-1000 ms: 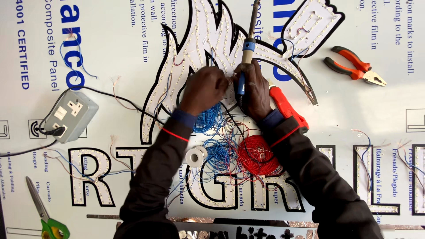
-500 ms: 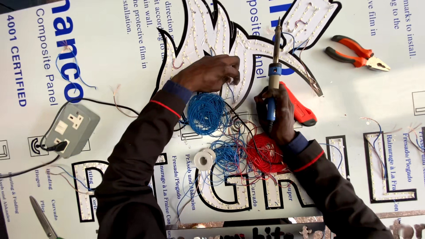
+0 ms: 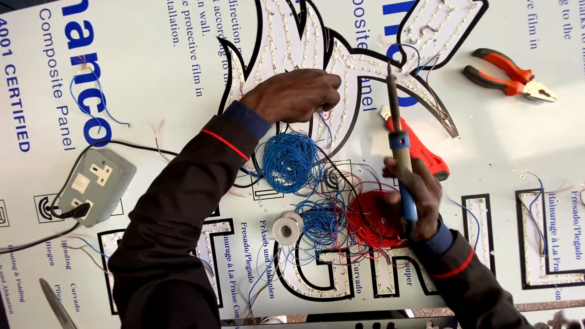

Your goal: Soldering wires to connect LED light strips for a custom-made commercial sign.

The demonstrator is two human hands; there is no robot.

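The soldering iron [image 3: 399, 152] is gripped by its blue handle in the right hand [image 3: 414, 195], tip raised off the flame-shaped LED sign [image 3: 341, 61] — seemingly kept clear of the wiring. Thin wires at the sign's edge are pinched by the closed left hand [image 3: 295, 94]; the joint itself is hidden beneath the fingers, and the blue wire coil [image 3: 291, 161] lies just below.

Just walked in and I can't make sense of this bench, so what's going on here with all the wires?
A person is working over a white panel that carries a bird-shaped cutout lined with small lights. The left hand presses on thin wires at the cutout's edge. The right hand holds a blue-handled soldering iron, tip raised clear of the lights. Coils of blue wire and red wire lie between the arms. Orange pliers and a grey socket box sit off to the sides.
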